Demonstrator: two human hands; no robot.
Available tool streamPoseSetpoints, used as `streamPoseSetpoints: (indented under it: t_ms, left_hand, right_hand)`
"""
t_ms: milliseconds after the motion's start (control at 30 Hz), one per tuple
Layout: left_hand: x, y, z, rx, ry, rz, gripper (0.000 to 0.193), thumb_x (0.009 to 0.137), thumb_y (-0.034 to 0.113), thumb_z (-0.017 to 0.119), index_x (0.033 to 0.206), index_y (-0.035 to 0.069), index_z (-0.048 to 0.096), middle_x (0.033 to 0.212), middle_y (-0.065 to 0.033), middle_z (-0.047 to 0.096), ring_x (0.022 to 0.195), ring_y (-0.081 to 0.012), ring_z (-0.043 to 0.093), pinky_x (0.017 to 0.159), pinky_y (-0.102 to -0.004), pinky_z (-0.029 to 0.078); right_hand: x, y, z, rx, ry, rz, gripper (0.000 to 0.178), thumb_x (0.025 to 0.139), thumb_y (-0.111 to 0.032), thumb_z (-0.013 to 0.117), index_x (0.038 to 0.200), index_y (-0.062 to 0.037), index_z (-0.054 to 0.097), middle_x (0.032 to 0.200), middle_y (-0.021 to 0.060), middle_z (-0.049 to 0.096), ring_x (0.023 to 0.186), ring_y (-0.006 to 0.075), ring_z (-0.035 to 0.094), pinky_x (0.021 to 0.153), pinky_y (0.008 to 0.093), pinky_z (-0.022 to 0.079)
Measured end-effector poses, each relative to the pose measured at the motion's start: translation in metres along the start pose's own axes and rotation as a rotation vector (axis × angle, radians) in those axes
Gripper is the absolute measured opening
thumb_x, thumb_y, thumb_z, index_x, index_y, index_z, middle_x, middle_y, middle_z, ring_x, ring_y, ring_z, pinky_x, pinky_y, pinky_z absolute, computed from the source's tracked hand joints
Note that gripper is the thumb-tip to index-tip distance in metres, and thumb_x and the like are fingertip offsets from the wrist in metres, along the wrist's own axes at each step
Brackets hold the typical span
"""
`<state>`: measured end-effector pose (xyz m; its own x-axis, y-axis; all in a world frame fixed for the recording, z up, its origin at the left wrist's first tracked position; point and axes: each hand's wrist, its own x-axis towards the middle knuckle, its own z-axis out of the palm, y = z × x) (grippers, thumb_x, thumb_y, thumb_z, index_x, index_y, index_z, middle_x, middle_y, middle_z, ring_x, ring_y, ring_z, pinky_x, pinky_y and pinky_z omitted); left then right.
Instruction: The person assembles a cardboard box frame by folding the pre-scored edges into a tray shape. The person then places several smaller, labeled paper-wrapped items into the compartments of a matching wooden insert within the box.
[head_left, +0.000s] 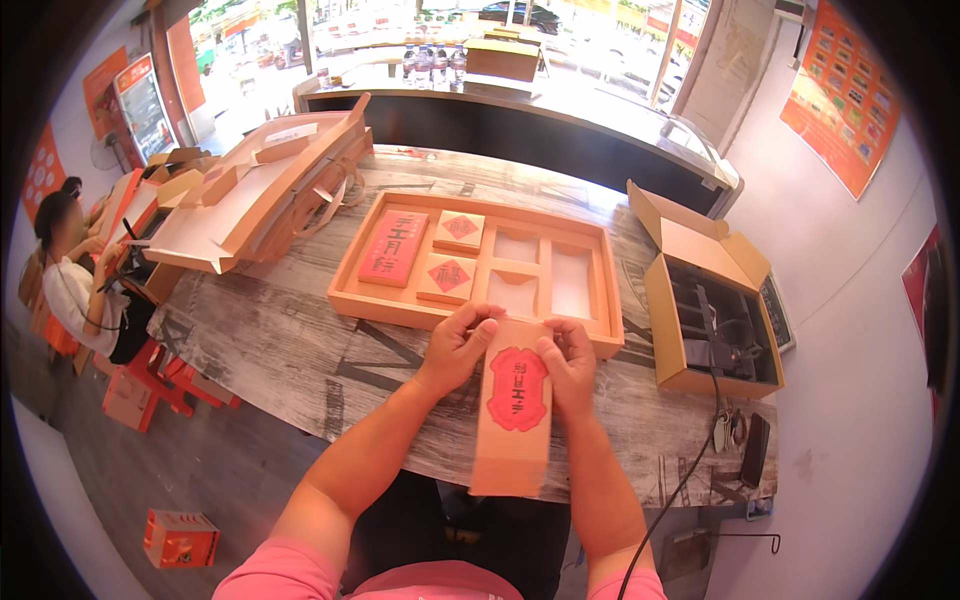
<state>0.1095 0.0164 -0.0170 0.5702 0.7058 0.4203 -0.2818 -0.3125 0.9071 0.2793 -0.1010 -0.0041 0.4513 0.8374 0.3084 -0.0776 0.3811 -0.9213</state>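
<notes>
Between both hands is a long tan cardboard box [513, 440] with an ornate red label. My left hand [460, 348] pinches its far left corner. My right hand [570, 362] grips the far right edge, thumb on top. The box tilts over the table's front edge, near end toward me. Just beyond my hands lies a shallow orange-tan gift tray [385, 308] with compartments. In its left part are a red flat box [394, 248] and two small square boxes, one farther [459, 231] and one nearer [446, 277], with red diamond labels. White-lined compartments [571, 283] show on its right side.
Stacked tan box lids and trays [255, 190] fill the table's left end. At the right, an open carton [712, 320] holds dark equipment with a black cable [700, 450] running toward me. Keys [730, 430] lie near the right edge. Another person [80, 270] sits far left.
</notes>
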Motion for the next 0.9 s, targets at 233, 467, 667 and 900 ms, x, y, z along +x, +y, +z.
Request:
streamPoseSetpoints:
  t_ms: [233,467,667,900]
  left_hand:
    - [0.003,0.034,0.006,0.135,-0.125,0.202,0.062,0.083,-0.006,0.069,0.144,0.004,0.059,0.149,-0.0142,0.054,0.128,-0.0211,0.06,0.094,-0.0322,0.056]
    - [0.005,0.032,0.001,0.266,-0.235,0.232,0.071,0.078,0.005,0.085,0.144,0.006,0.058,0.149,-0.0137,0.053,0.135,-0.023,0.055,0.1,-0.036,0.055]
    - [0.003,0.025,-0.001,0.149,-0.189,0.097,0.06,0.08,0.007,0.085,0.135,0.001,0.062,0.127,-0.0112,0.062,0.111,-0.0203,0.068,0.094,-0.0337,0.058]
    - [0.003,0.02,-0.007,0.032,-0.189,-0.089,0.049,0.083,0.009,0.084,0.127,0.0,0.065,0.109,-0.0072,0.07,0.099,-0.0152,0.07,0.089,-0.0321,0.059]
  right_hand:
    - [0.009,-0.011,-0.022,-0.003,0.084,0.07,0.017,0.103,-0.01,0.061,0.116,-0.0024,0.069,0.102,-0.0044,0.061,0.081,0.0011,0.049,0.072,0.019,0.041]
    - [0.009,0.001,-0.025,0.124,0.114,0.174,0.031,0.11,-0.031,0.06,0.116,-0.0023,0.069,0.099,-0.0016,0.066,0.086,0.0036,0.057,0.078,0.019,0.046]
    - [0.006,0.002,-0.022,0.087,0.098,0.154,0.04,0.112,-0.038,0.055,0.121,-0.0007,0.068,0.106,0.0037,0.069,0.094,0.0081,0.062,0.086,0.0243,0.05]
    - [0.002,-0.012,-0.016,-0.19,0.0,-0.25,0.064,0.107,-0.052,0.056,0.139,0.0031,0.057,0.128,0.0069,0.066,0.117,0.0136,0.06,0.1,0.0302,0.049]
